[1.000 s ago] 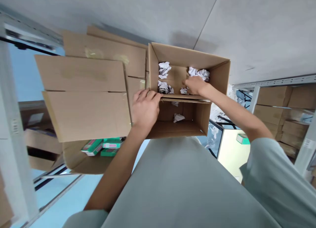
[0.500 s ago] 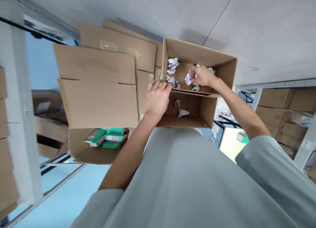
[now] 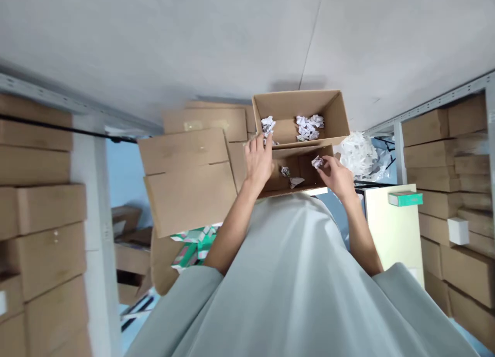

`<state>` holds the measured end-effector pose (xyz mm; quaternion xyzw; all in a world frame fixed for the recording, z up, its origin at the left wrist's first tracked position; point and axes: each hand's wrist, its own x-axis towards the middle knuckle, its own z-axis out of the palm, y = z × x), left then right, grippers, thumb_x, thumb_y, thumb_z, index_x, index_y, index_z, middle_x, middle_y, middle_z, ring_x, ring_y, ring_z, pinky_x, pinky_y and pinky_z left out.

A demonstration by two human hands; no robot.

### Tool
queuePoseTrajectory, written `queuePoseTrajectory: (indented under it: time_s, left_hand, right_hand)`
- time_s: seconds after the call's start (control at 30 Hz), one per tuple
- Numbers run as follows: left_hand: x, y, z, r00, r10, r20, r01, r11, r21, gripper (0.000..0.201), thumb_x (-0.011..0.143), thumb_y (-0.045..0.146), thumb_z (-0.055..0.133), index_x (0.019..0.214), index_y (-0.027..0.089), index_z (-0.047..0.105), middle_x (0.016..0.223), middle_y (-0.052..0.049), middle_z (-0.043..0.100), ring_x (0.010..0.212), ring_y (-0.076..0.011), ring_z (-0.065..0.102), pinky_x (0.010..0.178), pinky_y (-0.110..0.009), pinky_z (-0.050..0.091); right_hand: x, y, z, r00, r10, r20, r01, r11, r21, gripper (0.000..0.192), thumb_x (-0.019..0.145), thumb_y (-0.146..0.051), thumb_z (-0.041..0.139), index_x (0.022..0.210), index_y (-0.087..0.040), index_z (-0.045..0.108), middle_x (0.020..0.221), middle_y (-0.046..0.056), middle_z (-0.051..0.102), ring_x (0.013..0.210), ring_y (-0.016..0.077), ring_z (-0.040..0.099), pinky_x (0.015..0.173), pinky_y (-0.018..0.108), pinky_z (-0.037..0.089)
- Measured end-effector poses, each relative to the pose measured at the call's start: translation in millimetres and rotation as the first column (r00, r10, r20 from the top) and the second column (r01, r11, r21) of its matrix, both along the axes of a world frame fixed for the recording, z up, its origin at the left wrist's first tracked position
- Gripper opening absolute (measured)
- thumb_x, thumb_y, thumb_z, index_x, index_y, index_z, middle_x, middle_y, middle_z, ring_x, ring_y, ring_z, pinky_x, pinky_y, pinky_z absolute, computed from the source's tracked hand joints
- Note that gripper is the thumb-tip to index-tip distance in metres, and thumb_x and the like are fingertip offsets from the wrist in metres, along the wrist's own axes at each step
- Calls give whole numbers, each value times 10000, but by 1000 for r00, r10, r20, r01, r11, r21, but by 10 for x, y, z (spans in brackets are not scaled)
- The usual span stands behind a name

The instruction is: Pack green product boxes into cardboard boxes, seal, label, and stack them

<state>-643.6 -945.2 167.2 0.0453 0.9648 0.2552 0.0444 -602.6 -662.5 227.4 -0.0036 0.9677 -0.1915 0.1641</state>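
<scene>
My left hand (image 3: 258, 160) rests at the left end of two adjoining open cardboard boxes, its fingers hooked over the rim between them. In my right hand (image 3: 337, 176), thumb and fingertips pinch a crumpled paper ball (image 3: 317, 162) at the right side of the nearer cardboard box (image 3: 304, 166). Two more paper pieces, a small ball (image 3: 285, 171) and a flatter crumple (image 3: 296, 182), lie inside that box. Behind it, the farther cardboard box (image 3: 297, 104) holds several crumpled white papers (image 3: 309, 127), in a cluster to the right and a bunch at left.
Folded cardboard (image 3: 189, 187) leans on the left, above an open carton with green-and-white packets (image 3: 189, 256). A heap of white paper (image 3: 358, 156) lies right of the boxes. A green-edged box (image 3: 406, 198) sits on a pale surface (image 3: 390, 233). Stacked cartons (image 3: 429, 156) fill shelving at right.
My right hand has moved from the farther box to the nearer one with a paper ball. My left hand stays at the rim. The camera view has shifted.
</scene>
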Motion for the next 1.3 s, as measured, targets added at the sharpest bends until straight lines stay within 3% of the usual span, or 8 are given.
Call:
queuePoseTrajectory:
  time_s: [0.2, 0.33, 0.47, 0.6, 0.77, 0.9, 1.03, 1.3]
  left_hand:
    - [476, -253, 174, 991, 84, -102, -81, 996, 37, 929, 1005, 306, 700, 1810, 181, 252, 1849, -277, 351, 1777, -449, 241, 1416, -713, 281]
    - [959, -447, 39, 960, 232, 159, -239, 970, 30, 986, 977, 579, 744, 1727, 88, 334, 1749, -359, 454, 1691, -499, 413, 1370, -690, 392]
    - [1229, -517, -138, 862, 251, 441, -296, 954, 36, 637, 978, 559, 664, 1442, 134, 569, 1450, -303, 717, 1448, -463, 678, 1238, -629, 556]
    - [1303, -443, -136, 945, 172, 278, -185, 982, 24, 293, 1020, 468, 550, 1153, 217, 624, 1445, -263, 709, 1467, -428, 646, 1283, -613, 507]
    - [1348, -85, -78, 992, 103, 79, -107, 993, 50, 260, 958, 444, 612, 1110, 234, 639, 1348, -196, 751, 1386, -398, 678, 1252, -609, 530]
    - [1431, 614, -65, 999, -37, -29, 40, 995, 89, 223, 978, 444, 609, 1062, 242, 653, 1329, -178, 771, 1388, -390, 680, 1266, -602, 512]
    - [1621, 1742, -55, 977, -210, -32, 212, 972, 100, 160, 993, 394, 622, 1046, 254, 678, 1361, -149, 787, 1447, -398, 650, 1269, -607, 506]
    - [2312, 4227, -9, 707, -707, -13, 698, 694, 173, 209, 1008, 288, 596, 1164, 211, 711, 1417, -173, 770, 1433, -364, 663, 1280, -548, 502]
  right_hand:
    - [383, 189, -62, 958, -237, -159, 266, 944, 197, 586, 1080, -482, 631, 1573, -166, 620, 1378, 199, 737, 1057, 342, 779, 761, 371, 571]
    - [678, 217, -77, 953, -301, -31, 301, 934, 194, 483, 1113, -489, 606, 1465, -177, 715, 1314, 194, 771, 1053, 338, 785, 783, 363, 572]
    - [879, 149, -49, 941, -327, 84, 311, 936, 164, 406, 1185, -394, 467, 1274, -201, 813, 1178, 127, 813, 1018, 289, 803, 767, 324, 535]
    - [1100, 223, 25, 944, -314, 106, 289, 937, 196, 455, 1197, -346, 416, 1163, -207, 848, 1177, 118, 812, 926, 253, 798, 675, 314, 448]
    - [1604, 681, 71, 931, -357, 70, 343, 926, 159, 434, 1188, -354, 459, 1099, -193, 852, 1093, 109, 810, 838, 222, 765, 635, 321, 355]
    - [2322, 1291, 23, 881, -470, -58, 473, 877, 82, 471, 1190, -378, 434, 1064, -185, 844, 1024, 108, 788, 769, 203, 718, 633, 316, 331]
    - [3280, 2037, -76, 742, -642, -193, 651, 759, -21, 545, 1193, -433, 379, 1039, -184, 838, 946, 101, 760, 734, 207, 677, 656, 322, 370]
    - [5160, 3110, -193, 286, -926, -245, 955, 298, -11, 568, 1147, -486, 407, 858, -171, 782, 846, 101, 712, 649, 195, 568, 681, 344, 359]
